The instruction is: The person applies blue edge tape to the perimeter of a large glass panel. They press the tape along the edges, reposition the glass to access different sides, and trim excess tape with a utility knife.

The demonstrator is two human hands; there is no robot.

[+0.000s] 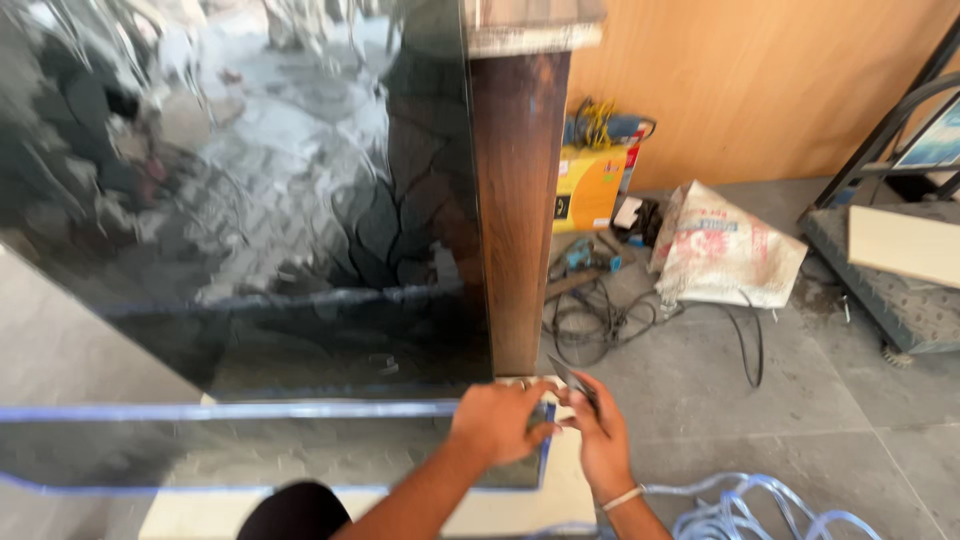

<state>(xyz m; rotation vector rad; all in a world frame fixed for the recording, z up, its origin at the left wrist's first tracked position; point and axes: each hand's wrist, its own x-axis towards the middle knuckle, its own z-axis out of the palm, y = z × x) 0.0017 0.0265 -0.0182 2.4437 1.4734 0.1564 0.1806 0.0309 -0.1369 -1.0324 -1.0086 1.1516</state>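
Note:
A big glossy dark panel (250, 200) wrapped in reflective film stands upright against a dark brown wooden edge (515, 210). Along its foot runs a low, dark glass-like strip edged in blue tape (230, 410). My left hand (497, 422) grips the strip's right end at the bottom corner. Beside it my right hand (598, 440) pinches a small thin dark blade-like piece (572, 383) at the same corner. A pale band is on my right wrist. Whether the piece is a tool or a scrap of film, I cannot tell.
Grey tiled floor. Tangled black cables (600, 315), a yellow box (588, 185) and a white sack (722, 248) lie by the plywood wall. A wheeled metal cart (900, 290) with a pale board stands at right. Light blue hose coils (745, 512) lie at bottom right.

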